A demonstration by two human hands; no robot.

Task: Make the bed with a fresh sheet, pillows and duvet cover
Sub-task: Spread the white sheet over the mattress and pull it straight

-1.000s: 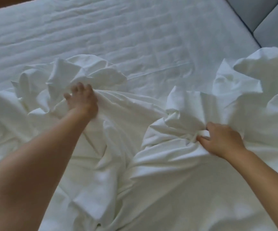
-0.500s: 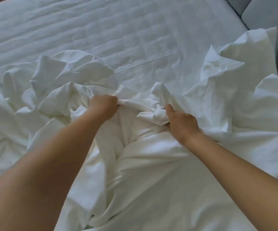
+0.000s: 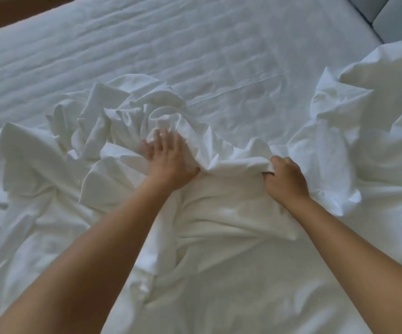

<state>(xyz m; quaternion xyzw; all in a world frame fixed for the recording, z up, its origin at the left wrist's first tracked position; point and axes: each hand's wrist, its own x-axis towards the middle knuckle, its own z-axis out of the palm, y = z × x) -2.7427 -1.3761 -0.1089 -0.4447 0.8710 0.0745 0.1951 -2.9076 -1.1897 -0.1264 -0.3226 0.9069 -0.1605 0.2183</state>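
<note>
The place is a bedroom. A quilted white mattress [image 3: 195, 44] fills the view, with a crumpled white sheet [image 3: 219, 237] heaped over it. A grey padded headboard [image 3: 399, 18] shows at 1 o'clock and brown floor [image 3: 14, 13] at 11 o'clock.

1. The far half of the mattress [image 3: 195, 44] lies flat and low, from its left edge to the grey padded panel [image 3: 399, 18] at the far right corner; a hand could pass freely over it.
2. The crumpled sheet [image 3: 219, 249] covers the whole near half. It rises in a mound just beyond the left hand [image 3: 168, 162] and in a taller heap at the right edge.
3. Between those 2 heaps, beyond the right hand [image 3: 284, 179], the folds drop to a low gap that opens onto the flat mattress.
4. Both forearms [image 3: 123, 237] cross the near sheet, with a shallow creased hollow between them.
5. The right hand grips a ridge of sheet. The left hand lies spread against the mound.
</note>
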